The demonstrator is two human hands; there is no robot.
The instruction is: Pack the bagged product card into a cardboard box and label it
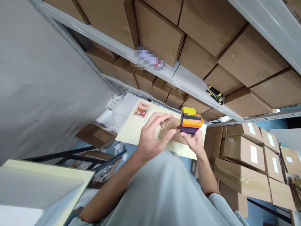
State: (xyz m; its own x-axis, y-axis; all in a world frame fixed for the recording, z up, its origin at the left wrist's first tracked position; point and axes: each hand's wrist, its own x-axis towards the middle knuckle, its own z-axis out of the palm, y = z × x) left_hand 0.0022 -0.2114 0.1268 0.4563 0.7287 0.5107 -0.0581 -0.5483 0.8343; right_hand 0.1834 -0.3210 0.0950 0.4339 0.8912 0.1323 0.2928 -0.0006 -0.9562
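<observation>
Gripped in my right hand (194, 140) is a tape dispenser (191, 121) with orange, dark blue and black parts and a yellow roll. To its left is my left hand (154, 133), fingers curved and thumb apart, with nothing visible between them. Below and behind both hands lies a brown cardboard box (172, 128) with shiny tape on it, partly hidden by the hands. It rests on a pale yellow tabletop (128, 133). A small pink card (141, 109) with a colourful picture lies at the table's far left.
Cardboard boxes (160, 28) fill the shelves ahead, where two yellow-black utility knives (215, 94) lie on the grey shelf edge (188, 82). More boxes (244, 153) are stacked at right. An open carton (95, 135) stands left, near a grey wall (47, 78).
</observation>
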